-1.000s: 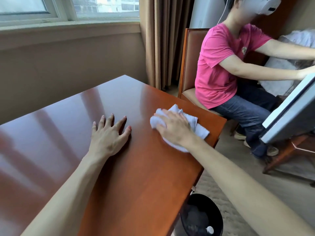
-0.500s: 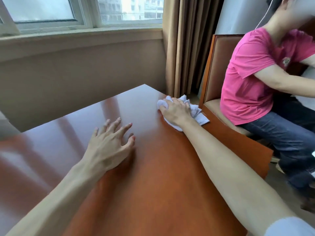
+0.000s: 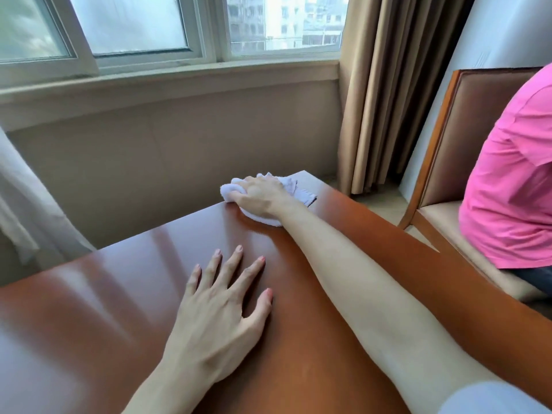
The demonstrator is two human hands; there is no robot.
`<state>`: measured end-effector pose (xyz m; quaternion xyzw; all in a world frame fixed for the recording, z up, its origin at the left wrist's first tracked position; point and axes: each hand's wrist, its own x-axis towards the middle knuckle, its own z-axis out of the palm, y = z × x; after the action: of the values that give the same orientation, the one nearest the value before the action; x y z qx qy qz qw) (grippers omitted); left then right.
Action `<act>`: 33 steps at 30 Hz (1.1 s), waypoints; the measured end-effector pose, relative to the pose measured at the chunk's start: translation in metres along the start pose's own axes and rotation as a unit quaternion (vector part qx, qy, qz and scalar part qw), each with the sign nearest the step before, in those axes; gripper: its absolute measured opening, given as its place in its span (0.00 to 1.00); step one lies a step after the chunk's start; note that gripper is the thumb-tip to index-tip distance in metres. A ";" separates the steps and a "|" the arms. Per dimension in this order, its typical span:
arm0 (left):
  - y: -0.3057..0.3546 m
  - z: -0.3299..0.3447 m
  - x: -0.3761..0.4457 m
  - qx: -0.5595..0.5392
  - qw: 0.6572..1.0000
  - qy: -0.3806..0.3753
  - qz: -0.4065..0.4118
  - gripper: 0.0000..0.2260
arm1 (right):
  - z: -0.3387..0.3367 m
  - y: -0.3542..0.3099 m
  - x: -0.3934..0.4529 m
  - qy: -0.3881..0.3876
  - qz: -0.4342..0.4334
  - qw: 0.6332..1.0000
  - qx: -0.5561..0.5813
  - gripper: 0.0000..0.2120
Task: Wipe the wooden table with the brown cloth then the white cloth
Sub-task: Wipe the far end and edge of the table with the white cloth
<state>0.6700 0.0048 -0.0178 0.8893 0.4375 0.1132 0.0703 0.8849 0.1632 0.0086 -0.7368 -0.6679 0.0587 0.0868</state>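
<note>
Since 1 s ago: right hand (image 3: 259, 195) and white cloth (image 3: 286, 186) have moved from the near right edge of the desk (image 3: 89, 309) up to its far corner, by the window wall. Left hand (image 3: 219, 315) has stayed flat on the desk, roughly the same spot relative to the body; the view has swung left, so the seated person is now mostly cut off at the right.

Hands: 2 in view.
- Right: arm stretched out, palm down on the cloth, fingers curled over its bunched far-left end, pressing it onto the wood.
- Left: fingers straight and spread, palm down on bare desk, holding nothing, well apart from the cloth.

Cloths: 1 visible, white, crumpled, at the far corner; part shows under the wrist, part trails toward the right edge. Brown cloth can't be found in this view.

Desk: 1, glossy reddish-brown wood, window glare streaks on the left half.

Around:
- 1 chair (image 3: 466, 138), wooden frame, tan padding, just right of the desk.
- 1 person in a pink shirt (image 3: 513, 180) seated on it, only torso and a bit of jeans showing.
- 1 brown curtain (image 3: 388, 91) at the corner, 1 pale curtain (image 3: 27, 204) at far left.
- Window (image 3: 143, 28): 3 panes visible.
</note>
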 end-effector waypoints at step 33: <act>-0.006 -0.003 0.004 -0.028 0.999 -0.017 0.002 0.28 | -0.017 0.055 -0.216 0.091 0.138 0.985 0.048 0.21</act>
<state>0.6669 0.0115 -0.0158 0.8897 0.4309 0.1103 0.1026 0.9205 -0.0575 0.0073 -0.8190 -0.5458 0.0343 0.1735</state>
